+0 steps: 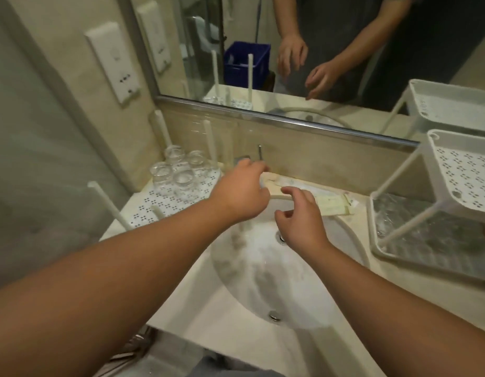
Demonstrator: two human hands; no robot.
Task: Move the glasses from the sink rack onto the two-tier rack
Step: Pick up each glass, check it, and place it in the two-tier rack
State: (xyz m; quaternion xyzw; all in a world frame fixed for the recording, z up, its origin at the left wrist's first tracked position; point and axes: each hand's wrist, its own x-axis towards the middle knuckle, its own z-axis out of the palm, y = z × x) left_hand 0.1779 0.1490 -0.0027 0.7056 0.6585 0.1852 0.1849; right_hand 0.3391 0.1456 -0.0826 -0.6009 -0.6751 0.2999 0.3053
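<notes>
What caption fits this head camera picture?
Both empty hands, left hand and right hand, reach toward four glasses.

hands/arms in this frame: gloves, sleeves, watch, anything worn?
Nothing worn. The left hand and right hand are bare, with no gloves, rings or watch visible. Both forearms are bare up to the frame edge. The mirror reflection shows a dark short-sleeved top.

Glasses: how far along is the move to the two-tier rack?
Done: some glasses seem to sit on the two-tier rack's lower tier, though blur hides the count; its upper tier shows none. In hand: nothing. The left hand and right hand both hover empty over the sink, the left nearer the glasses. Left: four glasses stand on the sink rack.
</notes>
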